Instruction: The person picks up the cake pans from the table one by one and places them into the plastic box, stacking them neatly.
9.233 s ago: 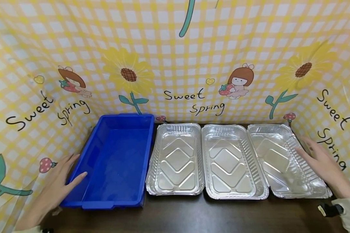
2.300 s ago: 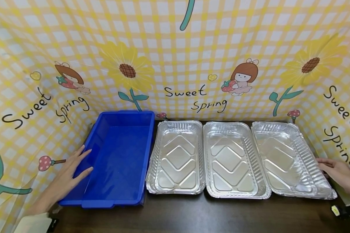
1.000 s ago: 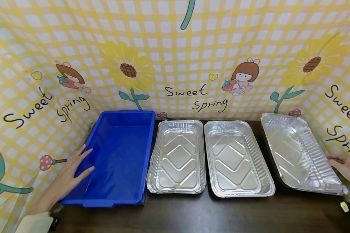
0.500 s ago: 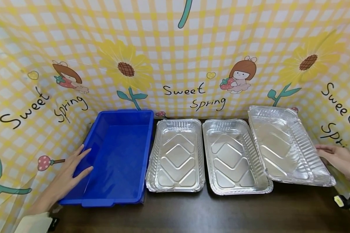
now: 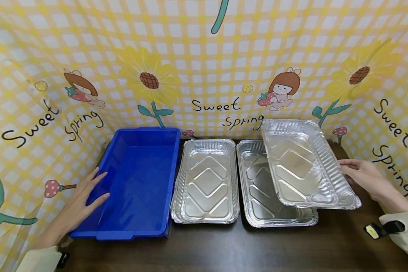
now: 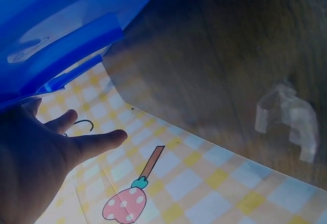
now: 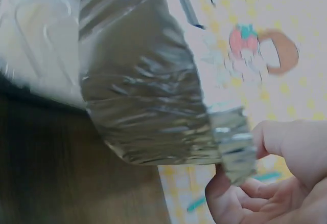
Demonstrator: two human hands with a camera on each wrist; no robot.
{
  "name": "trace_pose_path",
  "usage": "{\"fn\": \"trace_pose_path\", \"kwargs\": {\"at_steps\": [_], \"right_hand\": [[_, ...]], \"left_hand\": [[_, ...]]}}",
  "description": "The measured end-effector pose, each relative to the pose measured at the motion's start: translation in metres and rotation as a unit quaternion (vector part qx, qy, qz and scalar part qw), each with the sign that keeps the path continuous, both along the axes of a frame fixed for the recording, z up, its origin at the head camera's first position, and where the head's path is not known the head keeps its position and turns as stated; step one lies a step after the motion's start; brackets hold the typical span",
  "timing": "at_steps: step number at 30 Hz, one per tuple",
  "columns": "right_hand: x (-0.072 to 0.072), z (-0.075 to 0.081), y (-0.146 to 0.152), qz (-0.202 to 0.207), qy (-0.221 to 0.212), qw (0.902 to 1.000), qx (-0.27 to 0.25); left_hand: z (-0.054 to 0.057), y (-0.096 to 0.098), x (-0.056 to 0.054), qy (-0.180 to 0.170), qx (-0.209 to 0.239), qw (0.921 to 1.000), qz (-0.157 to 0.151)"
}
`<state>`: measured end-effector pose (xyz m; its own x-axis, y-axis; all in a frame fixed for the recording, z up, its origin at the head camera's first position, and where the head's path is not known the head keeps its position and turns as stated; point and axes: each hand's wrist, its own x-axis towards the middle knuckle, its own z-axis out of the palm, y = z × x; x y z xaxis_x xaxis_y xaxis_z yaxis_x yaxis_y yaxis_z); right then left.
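Note:
My right hand (image 5: 370, 180) pinches the right rim of a foil pan (image 5: 292, 160), thumb on one side and fingers curled on the other in the right wrist view. The pan is raised and tilted, with a crumpled side wall (image 7: 148, 96). Below it, a second foil pan (image 5: 258, 206) lies on the table, its right part hidden. A third foil pan (image 5: 208, 181) sits just left of that one. My left hand (image 5: 79, 207), fingers spread, lies along the left side of a large blue tray (image 5: 136, 189); the left wrist view shows its straight fingers near the tray's underside.
A yellow checked cloth (image 5: 210, 60) hangs behind and on both sides. The dark wooden table (image 5: 224, 247) shows in front of the pans. A scrap of clear plastic (image 6: 291, 116) lies on the table in the left wrist view.
My right hand took hold of the rightmost foil pan's edge, lifted it off the table, and carried it left over the neighbouring pan. My left hand has stayed at the blue tray.

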<state>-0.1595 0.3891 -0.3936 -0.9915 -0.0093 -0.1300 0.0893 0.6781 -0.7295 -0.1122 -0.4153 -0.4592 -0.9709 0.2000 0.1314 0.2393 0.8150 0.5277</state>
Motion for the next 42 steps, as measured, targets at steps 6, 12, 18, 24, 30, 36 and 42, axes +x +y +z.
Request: {"fn": "trace_pose_path", "kwargs": {"at_steps": [6,12,18,24,30,36,42], "right_hand": [[-0.003,0.007,-0.036,0.004,0.003,0.9997,-0.025],[-0.008,0.014,-0.075,0.017,-0.008,0.9976,-0.067],[-0.016,0.017,-0.110,0.025,-0.018,0.9923,-0.120],[-0.025,0.022,-0.141,0.040,-0.021,0.9879,-0.148],[-0.030,0.023,-0.166,0.055,-0.020,0.9846,-0.165],[-0.037,0.024,-0.191,0.065,-0.024,0.9819,-0.176],[-0.039,0.027,-0.226,0.066,-0.041,0.9745,-0.210]], "left_hand": [[0.001,0.001,-0.001,0.002,0.002,1.0000,-0.005],[0.002,0.000,0.001,0.001,0.002,1.0000,-0.002],[0.002,-0.001,0.002,-0.002,0.004,1.0000,0.002],[0.003,0.000,0.002,-0.003,0.003,1.0000,0.004],[0.002,0.001,0.003,0.006,0.009,0.9999,0.002],[0.003,0.003,0.002,0.010,0.006,0.9999,0.003],[0.004,0.003,0.004,0.008,0.002,0.9999,0.006]]}}
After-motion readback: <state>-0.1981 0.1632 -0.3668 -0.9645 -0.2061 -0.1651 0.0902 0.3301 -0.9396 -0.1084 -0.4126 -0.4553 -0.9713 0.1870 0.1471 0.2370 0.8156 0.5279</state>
